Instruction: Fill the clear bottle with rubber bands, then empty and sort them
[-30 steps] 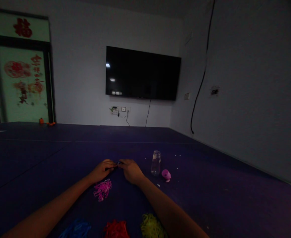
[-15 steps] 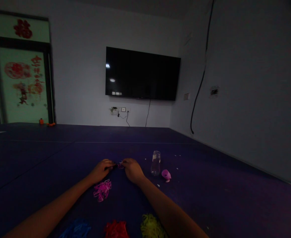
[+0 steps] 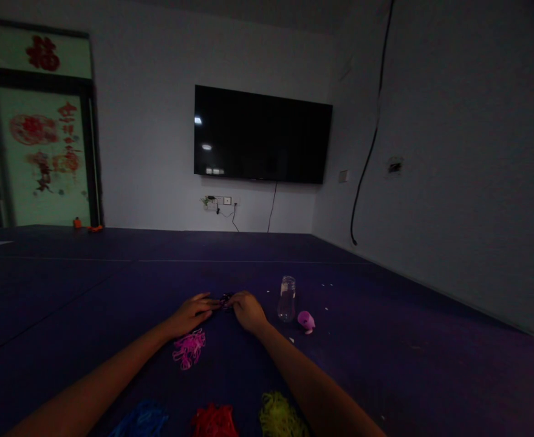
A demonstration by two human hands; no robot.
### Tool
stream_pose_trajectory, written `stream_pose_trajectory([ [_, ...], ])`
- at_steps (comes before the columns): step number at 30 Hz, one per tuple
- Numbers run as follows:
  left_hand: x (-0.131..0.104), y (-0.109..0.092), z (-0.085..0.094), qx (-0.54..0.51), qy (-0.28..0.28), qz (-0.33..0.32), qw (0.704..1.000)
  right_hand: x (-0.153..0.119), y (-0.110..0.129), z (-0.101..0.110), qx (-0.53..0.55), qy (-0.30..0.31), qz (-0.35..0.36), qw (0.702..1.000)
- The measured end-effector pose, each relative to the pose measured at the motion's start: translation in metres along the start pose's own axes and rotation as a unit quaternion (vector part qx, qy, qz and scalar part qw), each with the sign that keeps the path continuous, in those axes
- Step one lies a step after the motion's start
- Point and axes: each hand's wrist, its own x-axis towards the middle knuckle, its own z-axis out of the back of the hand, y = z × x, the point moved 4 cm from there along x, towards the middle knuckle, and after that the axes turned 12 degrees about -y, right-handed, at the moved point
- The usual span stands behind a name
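Observation:
Between my two hands, on the purple surface, lies a small dark and pinkish tangle of bands (image 3: pixel 225 300). My left hand (image 3: pixel 192 315) has its fingers spread, the tips touching the tangle's left side. My right hand (image 3: pixel 249 311) is closed at the right side of the tangle, its fingertips pinched on some of it. A heap of pink bands (image 3: pixel 189 348) sits just below my left hand. To the right of my right hand stands a clear bottle (image 3: pixel 287 300), open at the top, with a pink cap-like piece (image 3: pixel 305 321) beside it.
Near the front edge are heaps of blue bands (image 3: pixel 141 420), red bands (image 3: pixel 214 421) and yellow-green bands (image 3: pixel 281 416). Small white scraps (image 3: pixel 326 309) lie around the bottle. Orange objects (image 3: pixel 77 223) are at the far left. A black cable (image 3: pixel 366 176) hangs on the right wall.
My left hand has moved slightly right and its fingers have spread out. My right hand has shifted slightly right. More of the dark tangle shows between them.

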Motion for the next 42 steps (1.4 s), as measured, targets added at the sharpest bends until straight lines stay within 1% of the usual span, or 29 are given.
stream_pose_trajectory([
  [6, 0.0, 0.001, -0.005, 0.002, 0.027, -0.013, 1.0, -0.003, 0.003, -0.001, -0.017, 0.024, 0.014, 0.999],
  [12, -0.001, 0.007, -0.008, 0.013, 0.028, 0.002, 1.0, -0.004, 0.002, -0.001, -0.04, 0.035, 0.005, 0.999],
  [17, 0.0, 0.005, -0.005, 0.01, 0.002, 0.009, 1.0, -0.002, 0.001, -0.001, -0.026, 0.027, 0.004, 0.999],
  [23, 0.003, -0.001, 0.004, -0.006, -0.052, 0.023, 0.998, -0.001, -0.001, -0.001, 0.014, 0.001, 0.004, 1.0],
  [28, 0.003, -0.004, 0.007, -0.021, -0.07, 0.029, 0.997, 0.0, -0.001, 0.0, 0.025, -0.008, 0.014, 1.0],
  [31, 0.004, -0.004, 0.008, -0.022, -0.082, 0.038, 0.996, 0.0, -0.001, -0.001, 0.025, 0.0, 0.019, 1.0],
  [35, 0.004, -0.003, 0.009, -0.026, -0.082, 0.044, 0.995, -0.001, 0.0, -0.004, 0.008, 0.019, 0.031, 0.999],
  [42, 0.003, 0.0, 0.011, -0.023, -0.106, 0.077, 0.991, -0.002, 0.001, -0.005, 0.0, 0.045, 0.05, 0.998],
])
